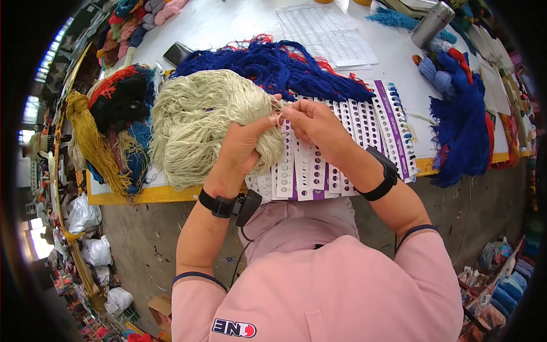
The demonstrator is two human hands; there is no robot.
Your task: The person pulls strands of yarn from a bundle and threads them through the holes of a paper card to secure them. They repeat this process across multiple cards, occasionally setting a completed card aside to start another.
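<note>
A large loose bundle of cream yarn [199, 122] lies on the table in front of me. My left hand [249, 142] is closed at the bundle's right side, its thumb pressed toward a few strands. Close beside it, my right hand [319, 125] pinches thin cream strands between thumb and fingers. The fingertips of both hands nearly meet there. Under my hands are several white and purple cards with rows of punched holes [364, 122]. Behind them sits a pile of dark blue yarn [245, 65] mixed with red strands.
Mustard, black and orange yarn [94, 137] hangs at the table's left edge. More blue yarn [461, 125] drapes over the right front edge. A metal flask [432, 25], printed sheets [325, 34] and a dark phone-like object [177, 53] rest farther back on the white table [228, 23].
</note>
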